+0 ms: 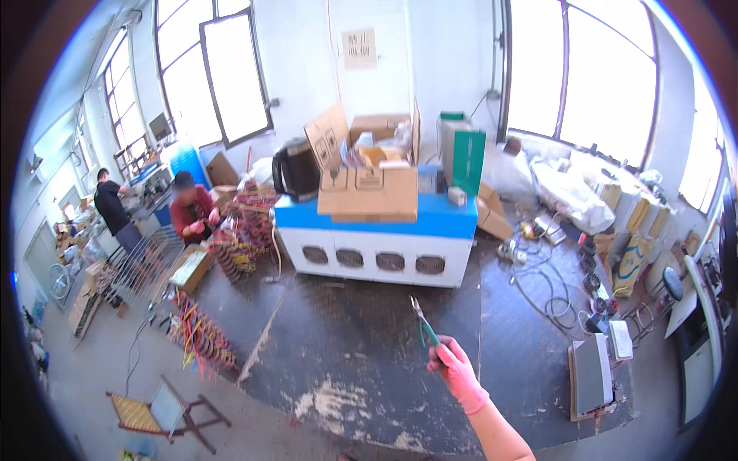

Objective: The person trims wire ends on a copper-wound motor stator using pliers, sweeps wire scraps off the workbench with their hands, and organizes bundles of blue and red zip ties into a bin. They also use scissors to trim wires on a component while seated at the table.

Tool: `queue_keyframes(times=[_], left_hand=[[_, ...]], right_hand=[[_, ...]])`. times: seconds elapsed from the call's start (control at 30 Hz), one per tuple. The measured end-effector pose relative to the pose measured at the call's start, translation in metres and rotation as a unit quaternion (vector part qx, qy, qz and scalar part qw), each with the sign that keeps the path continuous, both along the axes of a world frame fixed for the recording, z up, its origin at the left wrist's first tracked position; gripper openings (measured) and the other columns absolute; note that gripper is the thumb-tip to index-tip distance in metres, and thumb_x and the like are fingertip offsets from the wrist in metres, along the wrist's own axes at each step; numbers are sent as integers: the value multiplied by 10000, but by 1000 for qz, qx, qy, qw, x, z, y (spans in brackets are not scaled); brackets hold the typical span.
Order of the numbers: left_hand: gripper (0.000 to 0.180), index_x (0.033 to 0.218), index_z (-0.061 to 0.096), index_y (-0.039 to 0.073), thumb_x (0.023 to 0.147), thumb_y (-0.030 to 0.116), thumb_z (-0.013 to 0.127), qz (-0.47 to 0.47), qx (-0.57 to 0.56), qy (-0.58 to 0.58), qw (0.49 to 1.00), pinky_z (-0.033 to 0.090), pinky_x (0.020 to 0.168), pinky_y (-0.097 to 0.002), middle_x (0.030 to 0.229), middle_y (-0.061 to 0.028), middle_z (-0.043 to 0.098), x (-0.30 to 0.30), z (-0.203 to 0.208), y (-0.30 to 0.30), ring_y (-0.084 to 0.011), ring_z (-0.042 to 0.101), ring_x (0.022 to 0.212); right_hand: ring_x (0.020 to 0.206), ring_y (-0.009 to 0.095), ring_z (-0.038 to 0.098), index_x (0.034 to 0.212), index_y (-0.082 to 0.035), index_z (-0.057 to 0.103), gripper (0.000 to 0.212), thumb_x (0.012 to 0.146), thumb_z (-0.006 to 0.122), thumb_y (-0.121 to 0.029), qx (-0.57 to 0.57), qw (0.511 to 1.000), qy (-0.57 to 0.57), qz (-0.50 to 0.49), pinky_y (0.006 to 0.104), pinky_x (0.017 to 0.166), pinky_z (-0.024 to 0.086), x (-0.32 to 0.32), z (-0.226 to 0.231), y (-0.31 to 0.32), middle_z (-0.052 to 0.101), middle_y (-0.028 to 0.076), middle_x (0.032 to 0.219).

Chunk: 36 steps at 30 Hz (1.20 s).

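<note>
My right hand (pixel 457 370), in a pink glove, is closed round the green handles of a pair of pliers (pixel 423 323). The metal jaws point up and away from me, above the dark worn worktable (pixel 330 338). Just beyond their tip stands a blue-and-white box-shaped machine (pixel 369 250) with round fan grilles along its front. My forearm comes in from the lower right. Nothing shows of my left hand.
An open cardboard box (pixel 369 192), a dark kettle (pixel 297 169) and a green-and-white box (pixel 466 157) stand on the machine. Bundled coloured wires (pixel 201 334) lie left, near a person in red (pixel 194 211). Cables (pixel 542 288) and a grey case (pixel 590 376) are right. A folding stool (pixel 165 411) stands lower left.
</note>
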<state>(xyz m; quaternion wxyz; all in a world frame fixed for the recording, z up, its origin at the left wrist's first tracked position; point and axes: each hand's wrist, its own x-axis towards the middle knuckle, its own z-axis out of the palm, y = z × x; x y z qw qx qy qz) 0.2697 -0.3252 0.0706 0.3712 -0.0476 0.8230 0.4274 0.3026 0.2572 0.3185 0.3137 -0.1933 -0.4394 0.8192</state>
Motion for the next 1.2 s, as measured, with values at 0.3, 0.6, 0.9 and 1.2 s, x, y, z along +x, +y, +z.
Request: queue_keyframes(times=[0.3,0.6,0.9,1.2], left_hand=[[615,1338,484,-9,914,428,575,-30,-53,44,997,408,1016,-374,1313,-227,538,-135,-13,-58,-330,504,1214],[658,1315,507,-13,898,491,577,15,-56,73,996,421,1005,-397,1300,-244,551,-177,-21,-70,-354,523,1209],[612,1274,538,-2,891,471,608,-82,-113,70,988,453,966,-412,1228,-234,599,-200,-49,-54,-384,558,1150],[615,1325,500,22,895,446,615,-62,-108,70,990,453,962,-398,1271,-237,565,-224,-48,-6,-368,545,1167]], right_hand=[[670,76,466,1048,-63,523,148,981,519,-195,286,940,20,-182,237,619,389,-184,180,57,512,1,827],[642,163,562,997,-3,513,207,942,540,-200,427,863,-165,-212,327,618,468,-312,250,212,600,91,761],[631,164,545,960,-3,509,177,935,525,-177,383,888,-216,-137,309,599,466,-384,232,281,575,74,749],[429,192,471,753,-53,473,182,904,521,-142,653,749,16,-112,335,392,368,-462,208,376,502,52,612]])
